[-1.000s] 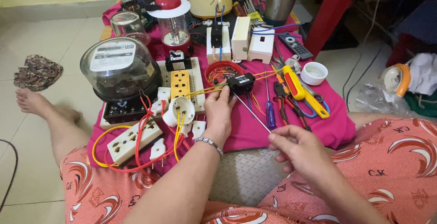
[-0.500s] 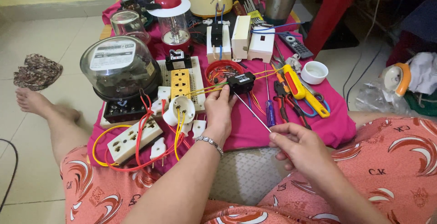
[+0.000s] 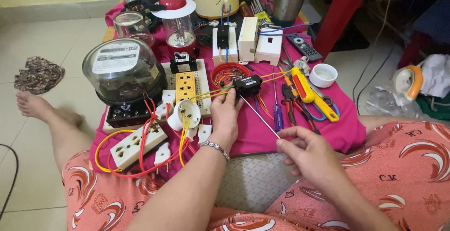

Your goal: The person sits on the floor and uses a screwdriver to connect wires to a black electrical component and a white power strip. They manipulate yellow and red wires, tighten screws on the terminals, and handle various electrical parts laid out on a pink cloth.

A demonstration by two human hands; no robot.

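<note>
Head view: the left hand (image 3: 225, 113) stayed pinched on a small black switch block (image 3: 247, 85) above the pink cloth (image 3: 262, 132). The right hand (image 3: 307, 153), closed around a thin screwdriver (image 3: 260, 117), had barely shifted, its tip kept at the block.

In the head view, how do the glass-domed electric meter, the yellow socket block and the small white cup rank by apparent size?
Largest to smallest:
1. Glass-domed electric meter, clearly biggest.
2. Yellow socket block.
3. Small white cup.
The last two look close in size, so their order is unsure.
</note>
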